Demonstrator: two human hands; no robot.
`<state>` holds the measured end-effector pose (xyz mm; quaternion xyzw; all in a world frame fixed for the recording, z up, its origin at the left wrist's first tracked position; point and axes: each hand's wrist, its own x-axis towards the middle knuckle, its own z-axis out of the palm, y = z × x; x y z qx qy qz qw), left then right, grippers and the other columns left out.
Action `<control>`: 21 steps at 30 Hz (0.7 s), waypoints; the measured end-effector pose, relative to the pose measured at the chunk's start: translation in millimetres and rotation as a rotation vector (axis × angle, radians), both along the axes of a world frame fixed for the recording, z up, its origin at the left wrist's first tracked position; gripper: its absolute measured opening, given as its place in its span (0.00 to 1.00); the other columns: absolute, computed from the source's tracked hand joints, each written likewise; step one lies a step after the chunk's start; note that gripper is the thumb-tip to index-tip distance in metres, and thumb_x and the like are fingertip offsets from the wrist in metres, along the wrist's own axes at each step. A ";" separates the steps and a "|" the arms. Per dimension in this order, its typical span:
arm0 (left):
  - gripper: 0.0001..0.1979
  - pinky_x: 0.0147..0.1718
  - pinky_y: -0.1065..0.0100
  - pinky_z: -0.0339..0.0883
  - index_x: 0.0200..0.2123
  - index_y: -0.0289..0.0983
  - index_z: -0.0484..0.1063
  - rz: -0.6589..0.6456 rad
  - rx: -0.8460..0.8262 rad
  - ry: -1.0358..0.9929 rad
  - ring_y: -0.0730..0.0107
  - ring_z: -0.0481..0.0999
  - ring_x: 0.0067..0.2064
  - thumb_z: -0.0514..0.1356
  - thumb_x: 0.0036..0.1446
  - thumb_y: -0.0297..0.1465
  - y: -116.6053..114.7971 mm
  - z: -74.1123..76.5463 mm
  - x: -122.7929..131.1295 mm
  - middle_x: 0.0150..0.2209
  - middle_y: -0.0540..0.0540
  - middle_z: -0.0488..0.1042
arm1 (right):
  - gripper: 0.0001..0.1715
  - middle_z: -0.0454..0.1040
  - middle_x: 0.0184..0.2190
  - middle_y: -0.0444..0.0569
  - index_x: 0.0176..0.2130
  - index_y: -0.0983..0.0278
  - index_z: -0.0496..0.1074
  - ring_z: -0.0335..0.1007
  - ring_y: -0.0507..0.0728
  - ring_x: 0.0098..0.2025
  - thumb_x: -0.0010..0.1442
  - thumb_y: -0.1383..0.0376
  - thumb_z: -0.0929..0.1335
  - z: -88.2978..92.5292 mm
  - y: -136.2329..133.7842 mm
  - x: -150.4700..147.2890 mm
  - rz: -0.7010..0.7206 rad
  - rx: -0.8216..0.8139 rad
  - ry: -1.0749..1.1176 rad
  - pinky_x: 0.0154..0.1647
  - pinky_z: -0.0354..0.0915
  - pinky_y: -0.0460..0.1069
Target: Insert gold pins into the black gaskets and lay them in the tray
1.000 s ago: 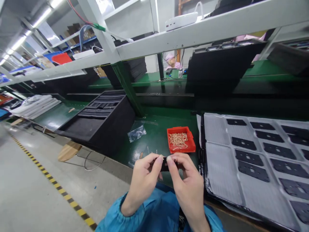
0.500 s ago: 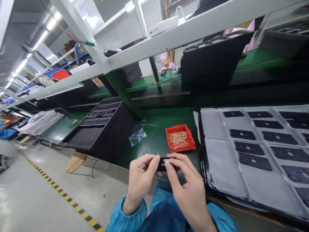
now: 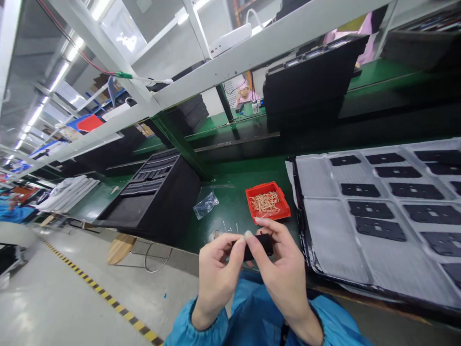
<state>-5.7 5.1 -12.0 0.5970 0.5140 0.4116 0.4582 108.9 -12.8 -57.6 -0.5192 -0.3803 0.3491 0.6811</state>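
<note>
Currently left hand & right hand pinch small blk piece btwn them, red tray just ahead.

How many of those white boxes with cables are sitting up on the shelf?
2. One white box sits on the white shelf ahead, a cable looped behind it; a second white box sits further left along the same shelf. Others could be hidden behind the uprights.

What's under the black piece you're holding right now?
Below the black rectangular piece, pinched between the left hand and right hand, the blue work smock shows, with the green bench beyond. The hands hide the area directly beneath it, so anything there cannot be seen.
</note>
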 end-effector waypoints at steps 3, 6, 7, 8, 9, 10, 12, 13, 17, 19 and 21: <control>0.19 0.21 0.75 0.69 0.35 0.33 0.81 0.005 -0.046 -0.005 0.71 0.77 0.22 0.65 0.64 0.45 -0.3 -2.3 -0.4 0.25 0.45 0.80 | 0.14 0.80 0.35 0.46 0.48 0.59 0.75 0.80 0.53 0.33 0.65 0.57 0.73 0.7 -1.1 2.7 0.020 0.020 0.122 0.30 0.78 0.44; 0.21 0.18 0.76 0.65 0.34 0.32 0.80 0.033 -0.078 -0.029 0.72 0.75 0.19 0.65 0.63 0.47 2.4 -9.6 -3.0 0.20 0.46 0.78 | 0.12 0.82 0.35 0.46 0.51 0.59 0.74 0.80 0.52 0.31 0.70 0.59 0.69 -4.5 -5.3 10.2 0.021 0.038 0.102 0.31 0.76 0.43; 0.22 0.17 0.77 0.63 0.34 0.32 0.80 0.040 -0.089 -0.037 0.73 0.74 0.18 0.66 0.63 0.48 3.2 -11.7 -3.4 0.19 0.46 0.77 | 0.12 0.82 0.35 0.46 0.53 0.59 0.73 0.80 0.51 0.32 0.71 0.61 0.68 -6.6 -6.7 13.0 0.007 0.054 0.056 0.32 0.76 0.43; 0.22 0.17 0.77 0.62 0.34 0.32 0.80 0.040 -0.102 -0.045 0.74 0.72 0.17 0.66 0.62 0.48 3.9 -13.0 -3.4 0.18 0.47 0.76 | 0.13 0.82 0.37 0.46 0.54 0.58 0.72 0.80 0.51 0.34 0.71 0.63 0.67 -8.3 -7.8 15.9 -0.013 0.083 -0.020 0.35 0.76 0.43; 0.22 0.16 0.77 0.61 0.33 0.31 0.80 0.036 -0.112 -0.055 0.74 0.72 0.17 0.66 0.62 0.48 4.2 -13.4 -3.1 0.18 0.47 0.75 | 0.14 0.82 0.39 0.46 0.55 0.57 0.72 0.81 0.51 0.36 0.70 0.65 0.68 -9.5 -8.5 18.6 -0.033 0.130 -0.122 0.38 0.76 0.44; 0.22 0.16 0.78 0.60 0.33 0.32 0.79 0.033 -0.115 -0.063 0.75 0.72 0.17 0.66 0.62 0.48 4.2 -12.9 -2.6 0.18 0.48 0.75 | 0.15 0.82 0.41 0.46 0.54 0.57 0.73 0.81 0.52 0.39 0.69 0.68 0.68 -9.8 -9.0 21.3 -0.048 0.188 -0.238 0.42 0.76 0.45; 0.21 0.16 0.78 0.61 0.34 0.32 0.80 0.021 -0.100 -0.055 0.75 0.72 0.17 0.66 0.63 0.47 3.4 -9.4 -1.8 0.18 0.48 0.75 | 0.17 0.81 0.43 0.47 0.53 0.59 0.73 0.79 0.52 0.43 0.67 0.73 0.68 -8.6 -9.0 26.0 -0.052 0.306 -0.460 0.47 0.75 0.46; 0.20 0.17 0.78 0.62 0.34 0.32 0.80 0.015 -0.085 -0.040 0.75 0.73 0.17 0.66 0.63 0.46 2.7 -6.9 -1.7 0.18 0.48 0.75 | 0.17 0.80 0.43 0.47 0.53 0.60 0.73 0.79 0.52 0.43 0.67 0.74 0.68 -7.3 -8.8 28.0 -0.043 0.347 -0.542 0.48 0.74 0.47; 0.15 0.19 0.77 0.64 0.35 0.34 0.82 -0.030 0.035 0.055 0.75 0.74 0.18 0.62 0.68 0.39 0.3 1.0 -4.3 0.19 0.49 0.76 | 0.14 0.79 0.40 0.46 0.51 0.61 0.73 0.77 0.51 0.42 0.69 0.73 0.68 -2.2 -8.2 33.1 -0.009 0.344 -0.607 0.46 0.73 0.45; 0.11 0.22 0.75 0.68 0.37 0.37 0.83 -0.081 0.195 0.142 0.73 0.76 0.21 0.62 0.68 0.33 -0.3 0.5 -6.2 0.22 0.49 0.79 | 0.06 0.78 0.39 0.45 0.43 0.60 0.74 0.77 0.51 0.41 0.68 0.71 0.69 -0.9 -8.9 33.9 -0.016 0.274 -0.508 0.44 0.72 0.44; 0.09 0.29 0.72 0.73 0.42 0.39 0.84 -0.158 0.444 0.211 0.70 0.80 0.27 0.61 0.67 0.26 -0.5 -3.3 -7.5 0.30 0.47 0.84 | 0.07 0.76 0.37 0.44 0.35 0.60 0.73 0.76 0.51 0.39 0.67 0.70 0.70 -0.9 -10.4 33.8 -0.027 0.201 -0.398 0.41 0.72 0.44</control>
